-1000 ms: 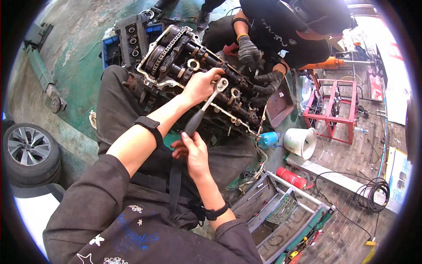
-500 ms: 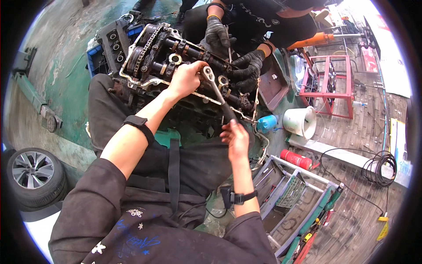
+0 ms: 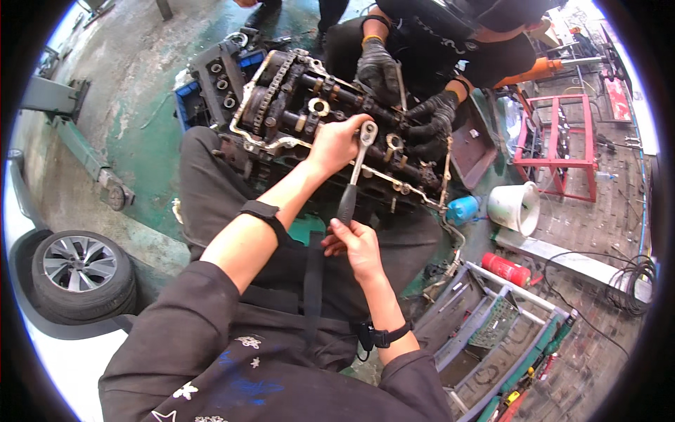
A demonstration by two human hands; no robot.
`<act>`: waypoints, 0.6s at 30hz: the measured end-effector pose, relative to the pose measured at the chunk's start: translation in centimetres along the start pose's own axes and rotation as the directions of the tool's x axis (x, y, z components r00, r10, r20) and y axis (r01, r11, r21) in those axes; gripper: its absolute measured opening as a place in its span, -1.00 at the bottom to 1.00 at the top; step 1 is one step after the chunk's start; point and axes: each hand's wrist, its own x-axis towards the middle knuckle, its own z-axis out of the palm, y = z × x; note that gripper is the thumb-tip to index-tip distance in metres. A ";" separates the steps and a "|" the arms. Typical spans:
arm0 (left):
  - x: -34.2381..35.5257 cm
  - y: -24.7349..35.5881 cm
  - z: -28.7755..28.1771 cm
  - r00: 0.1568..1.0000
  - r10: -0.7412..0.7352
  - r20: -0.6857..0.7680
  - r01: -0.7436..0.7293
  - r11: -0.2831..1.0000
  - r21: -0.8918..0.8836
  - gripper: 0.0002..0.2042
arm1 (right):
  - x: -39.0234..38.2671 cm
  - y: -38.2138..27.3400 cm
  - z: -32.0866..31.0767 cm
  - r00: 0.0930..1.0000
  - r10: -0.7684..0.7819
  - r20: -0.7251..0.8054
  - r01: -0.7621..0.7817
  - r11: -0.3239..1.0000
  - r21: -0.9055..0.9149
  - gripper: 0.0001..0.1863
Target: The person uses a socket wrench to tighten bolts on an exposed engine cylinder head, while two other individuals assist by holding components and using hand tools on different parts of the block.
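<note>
An engine cylinder head [image 3: 267,98] with a chain and dark shafts lies in front of me. My left hand [image 3: 336,144] is curled closed against the head of a ratchet [image 3: 357,162] over the engine's middle; what its fingertips grip is hidden. Nearer my body, my right hand [image 3: 355,247] has its thumb and fingers on the black handle. Across the engine, a co-worker's two gloved hands [image 3: 380,70] are on it, one holding a slim metal tool [image 3: 402,84].
Around are a valve cover [image 3: 211,74] over a blue crate, a tray [image 3: 471,144], a bucket [image 3: 508,207], a red frame [image 3: 554,158], an extinguisher [image 3: 506,269], a tool cart [image 3: 531,320], a cable coil [image 3: 633,285], wheels [image 3: 79,274] and a lift arm [image 3: 88,158].
The ratchet's handle swung right with my right hand, then back left. My left hand stays at its head. The view has shifted a little.
</note>
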 end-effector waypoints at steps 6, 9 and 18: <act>0.7 -0.5 -0.1 0.996 0.010 0.089 -0.006 0.999 -0.051 -0.73 | 0.7 -0.7 3.4 1.000 0.015 -0.019 -0.014 0.996 0.088 -0.62; 0.7 -0.1 -0.5 0.999 -0.043 0.015 0.043 0.999 -0.009 -0.73 | 0.2 0.2 0.8 0.998 0.033 -0.045 -0.027 0.992 0.121 -0.62; -0.4 -0.3 1.5 0.996 -0.083 0.012 0.083 0.996 0.031 -0.64 | 3.9 -1.2 -15.1 0.866 -0.072 -0.495 0.189 0.963 0.190 -0.58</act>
